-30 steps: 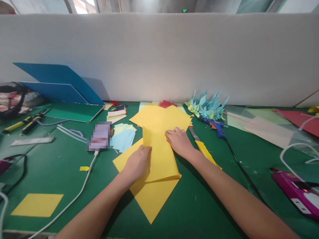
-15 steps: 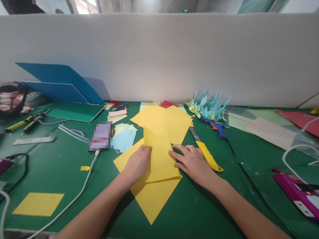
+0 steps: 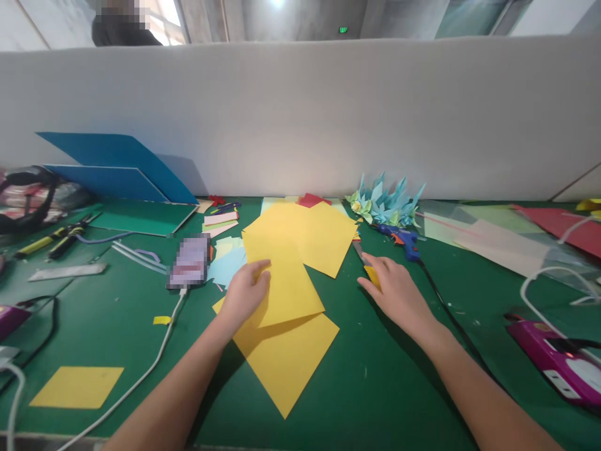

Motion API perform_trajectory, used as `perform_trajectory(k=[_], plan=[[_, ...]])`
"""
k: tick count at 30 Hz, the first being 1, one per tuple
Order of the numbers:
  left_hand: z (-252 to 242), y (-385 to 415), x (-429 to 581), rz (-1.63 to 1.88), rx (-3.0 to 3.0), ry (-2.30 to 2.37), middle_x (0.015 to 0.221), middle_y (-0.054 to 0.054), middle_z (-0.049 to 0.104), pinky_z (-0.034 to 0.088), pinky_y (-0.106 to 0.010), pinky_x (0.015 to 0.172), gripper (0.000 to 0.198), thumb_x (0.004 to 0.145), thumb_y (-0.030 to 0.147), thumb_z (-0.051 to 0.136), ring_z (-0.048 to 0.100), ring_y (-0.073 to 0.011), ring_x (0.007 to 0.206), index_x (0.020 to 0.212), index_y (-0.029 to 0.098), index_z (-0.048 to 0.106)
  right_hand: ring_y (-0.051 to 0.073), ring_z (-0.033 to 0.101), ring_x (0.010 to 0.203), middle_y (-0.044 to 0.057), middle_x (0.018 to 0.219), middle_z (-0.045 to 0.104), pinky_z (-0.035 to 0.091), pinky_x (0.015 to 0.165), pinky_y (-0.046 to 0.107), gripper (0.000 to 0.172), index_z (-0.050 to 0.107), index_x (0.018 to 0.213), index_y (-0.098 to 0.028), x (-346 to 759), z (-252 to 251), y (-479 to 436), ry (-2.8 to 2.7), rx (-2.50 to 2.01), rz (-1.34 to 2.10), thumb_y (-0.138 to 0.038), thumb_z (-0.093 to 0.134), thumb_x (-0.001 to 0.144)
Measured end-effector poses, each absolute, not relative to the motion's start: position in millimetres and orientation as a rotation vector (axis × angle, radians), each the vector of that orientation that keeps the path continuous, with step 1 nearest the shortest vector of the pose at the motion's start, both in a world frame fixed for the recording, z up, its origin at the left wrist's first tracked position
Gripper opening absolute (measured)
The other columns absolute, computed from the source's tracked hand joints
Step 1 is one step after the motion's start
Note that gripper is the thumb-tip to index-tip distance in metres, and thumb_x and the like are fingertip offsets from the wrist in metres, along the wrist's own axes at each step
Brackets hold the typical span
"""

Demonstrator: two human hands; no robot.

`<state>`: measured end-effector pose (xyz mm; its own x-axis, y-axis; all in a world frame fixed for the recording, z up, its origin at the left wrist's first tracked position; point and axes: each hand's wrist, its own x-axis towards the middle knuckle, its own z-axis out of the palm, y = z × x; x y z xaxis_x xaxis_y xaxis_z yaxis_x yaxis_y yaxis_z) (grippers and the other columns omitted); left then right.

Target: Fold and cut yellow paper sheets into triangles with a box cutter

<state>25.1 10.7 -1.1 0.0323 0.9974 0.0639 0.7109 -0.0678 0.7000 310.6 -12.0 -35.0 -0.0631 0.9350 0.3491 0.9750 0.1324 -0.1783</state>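
My left hand [image 3: 246, 291] is on the left side of a folded yellow paper sheet [image 3: 293, 285], its thumb and forefinger close together over it. The fold rests on another yellow sheet [image 3: 291, 369], whose corner points toward me. Beyond it lie more yellow sheets [image 3: 331, 241]. Off to the right, my right hand [image 3: 394, 288] reaches over a yellow utility knife [image 3: 372, 274]. Thumb and forefinger are apart on either side of its handle. The blade shows past the fingertips; the rest of the handle is hidden under the hand.
A blue glue gun [image 3: 410, 243] lies right of the knife, before blue paper flowers [image 3: 387, 200]. At left are a phone [image 3: 189, 262] with a white cable, light blue slips [image 3: 228, 266] and pliers [image 3: 70, 238]. A magenta power strip [image 3: 554, 363] sits at right.
My right hand has left the folded sheet and moved right, over the utility knife. The folded sheet has shifted and turned to the left with my left hand. The view has tilted slightly.
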Motion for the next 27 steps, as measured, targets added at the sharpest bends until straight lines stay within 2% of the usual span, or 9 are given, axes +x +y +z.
perform_trajectory(k=[3, 7, 9, 11, 13, 15, 20, 24, 27], plan=[[3, 14, 25, 0.896, 1.684, 1.68, 0.125, -0.011, 0.061, 0.042, -0.034, 0.099, 0.043, 0.082, 0.031, 0.043, 0.057, -0.0231, 0.115, 0.116, 0.012, 0.059, 0.031, 0.058, 0.089, 0.017, 0.099, 0.063, 0.046, 0.075, 0.04, 0.045, 0.048, 0.127, -0.01, 311, -40, -9, -2.004, -1.953, -0.106, -0.03, 0.048, 0.086], [11, 7, 22, 0.808, 1.705, 1.658, 0.123, -0.012, 0.062, 0.044, -0.033, 0.095, 0.045, 0.081, 0.038, 0.044, 0.058, -0.0248, 0.112, 0.115, 0.013, 0.06, 0.03, 0.06, 0.084, 0.016, 0.095, 0.064, 0.047, 0.071, 0.038, 0.048, 0.045, 0.13, -0.008, 311, -35, -11, -1.903, -2.029, 0.006, -0.022, 0.047, 0.084], [14, -4, 14, 0.645, 1.77, 1.657, 0.129, -0.014, 0.057, 0.047, -0.033, 0.089, 0.054, 0.08, 0.044, 0.045, 0.058, -0.0271, 0.111, 0.121, 0.012, 0.057, 0.029, 0.061, 0.083, 0.016, 0.093, 0.064, 0.048, 0.071, 0.038, 0.05, 0.044, 0.13, -0.007, 314, -29, -15, -1.848, -2.027, 0.026, -0.019, 0.045, 0.082], [16, -20, 3, 0.476, 1.793, 1.634, 0.131, -0.017, 0.054, 0.05, -0.032, 0.075, 0.072, 0.076, 0.053, 0.052, 0.063, -0.0263, 0.095, 0.135, 0.013, 0.043, 0.029, 0.061, 0.083, 0.016, 0.095, 0.064, 0.048, 0.072, 0.04, 0.05, 0.044, 0.131, -0.008, 318, -24, -23, -1.82, -1.963, 0.035, -0.022, 0.044, 0.082], [16, -35, -9, 0.315, 1.813, 1.55, 0.11, -0.015, 0.066, 0.049, -0.028, 0.063, 0.094, 0.07, 0.052, 0.062, 0.064, -0.0219, 0.075, 0.146, 0.013, 0.022, 0.029, 0.06, 0.089, 0.014, 0.103, 0.064, 0.049, 0.074, 0.04, 0.049, 0.044, 0.132, -0.014, 321, -19, -33, -1.869, -1.824, 0.11, -0.027, 0.044, 0.084], [15, -45, -18, 0.227, 1.773, 1.493, 0.088, -0.008, 0.068, 0.047, -0.026, 0.059, 0.103, 0.066, 0.046, 0.067, 0.062, -0.0199, 0.068, 0.147, 0.01, 0.015, 0.028, 0.058, 0.101, 0.012, 0.112, 0.061, 0.049, 0.082, 0.04, 0.044, 0.047, 0.129, -0.022, 324, -16, -42, -1.986, -1.657, 0.257, -0.03, 0.042, 0.087], [13, -45, -21, 0.297, 1.72, 1.585, 0.071, -0.004, 0.065, 0.046, -0.027, 0.056, 0.065, 0.07, 0.044, 0.055, 0.061, -0.0199, 0.062, 0.124, 0.009, 0.056, 0.025, 0.056, 0.107, 0.009, 0.119, 0.058, 0.049, 0.085, 0.039, 0.036, 0.056, 0.122, -0.03, 326, -18, -55, -2.166, -1.48, 0.54, -0.032, 0.037, 0.091], [12, -41, -15, 0.334, 1.847, 1.66, 0.068, -0.007, 0.069, 0.046, -0.028, 0.054, 0.047, 0.079, 0.042, 0.04, 0.061, -0.0203, 0.055, 0.102, 0.014, 0.07, 0.025, 0.054, 0.111, 0.009, 0.12, 0.057, 0.048, 0.09, 0.042, 0.038, 0.057, 0.123, -0.031, 329, -21, -55, -2.203, -1.476, 0.577, -0.032, 0.036, 0.092], [14, -43, -12, 0.353, 2.034, 1.729, 0.08, -0.008, 0.074, 0.047, -0.03, 0.066, 0.038, 0.08, 0.04, 0.043, 0.066, -0.0247, 0.074, 0.085, 0.021, 0.075, 0.024, 0.054, 0.111, 0.009, 0.12, 0.057, 0.048, 0.09, 0.04, 0.037, 0.057, 0.123, -0.031, 329, -20, -55, -2.185, -1.482, 0.559, -0.032, 0.036, 0.092]])
